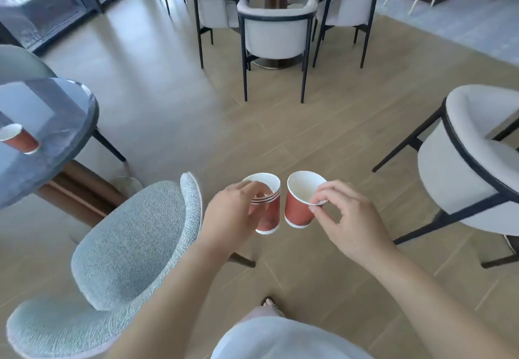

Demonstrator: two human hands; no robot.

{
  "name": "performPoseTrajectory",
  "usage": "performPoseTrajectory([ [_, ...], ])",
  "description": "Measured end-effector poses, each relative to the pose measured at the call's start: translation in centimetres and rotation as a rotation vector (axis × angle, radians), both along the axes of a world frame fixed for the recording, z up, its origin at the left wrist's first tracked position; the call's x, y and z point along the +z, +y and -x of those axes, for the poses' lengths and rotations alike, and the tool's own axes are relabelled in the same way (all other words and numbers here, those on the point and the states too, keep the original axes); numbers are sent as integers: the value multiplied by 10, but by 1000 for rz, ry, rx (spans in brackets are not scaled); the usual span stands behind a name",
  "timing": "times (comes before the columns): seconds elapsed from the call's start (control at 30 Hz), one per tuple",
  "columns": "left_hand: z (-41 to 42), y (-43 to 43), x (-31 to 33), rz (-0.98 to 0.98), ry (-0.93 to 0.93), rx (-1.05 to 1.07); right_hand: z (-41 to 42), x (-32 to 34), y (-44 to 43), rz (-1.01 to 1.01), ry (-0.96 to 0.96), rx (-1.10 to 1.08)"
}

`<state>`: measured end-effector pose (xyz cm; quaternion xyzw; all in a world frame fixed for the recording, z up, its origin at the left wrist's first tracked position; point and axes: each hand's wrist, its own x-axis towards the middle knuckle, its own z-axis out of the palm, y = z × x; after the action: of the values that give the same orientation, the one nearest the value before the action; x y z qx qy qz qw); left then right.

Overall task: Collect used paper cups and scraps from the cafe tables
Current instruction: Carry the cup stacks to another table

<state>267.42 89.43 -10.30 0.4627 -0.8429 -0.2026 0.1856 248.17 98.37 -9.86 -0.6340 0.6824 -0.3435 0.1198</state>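
Red paper cups held over the wooden floor (182,122).
Gripping a nested stack of paper cups (269,219) in the left hand (233,214), fingers curled over its rims; pinching the rim of a single paper cup (297,211) between thumb and forefinger of the right hand (346,219), just beside the stack; third paper cup (22,140) standing on the dark surface (64,111), well in from its right edge.

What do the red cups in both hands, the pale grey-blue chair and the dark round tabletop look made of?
Red white-rimmed cups, nested stack in the left hand and single cup in the right hand: matte paper, thin rolled rims. Pale grey-blue chair: nubbly woven upholstery, probably bouclé. Dark round tabletop: glossy, strong reflections; polished stone or glass, unclear which.
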Motion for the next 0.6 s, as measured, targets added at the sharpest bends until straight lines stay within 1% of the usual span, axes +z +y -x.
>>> performPoseTrajectory([
  [0.13,25,-58,-1,-1,-26,38,23,-5,-60,2,-14,-7],
  [0.23,37,-90,-8,-36,-33,85,38,-11,-105,-13,-34,31],
  [0.4,54,-158,-16,-50,-54,228,58,-19,-207,-23,-47,182],
  [0.6,77,-254,-10,-18,-34,414,88,-14,-341,19,-34,374],
])
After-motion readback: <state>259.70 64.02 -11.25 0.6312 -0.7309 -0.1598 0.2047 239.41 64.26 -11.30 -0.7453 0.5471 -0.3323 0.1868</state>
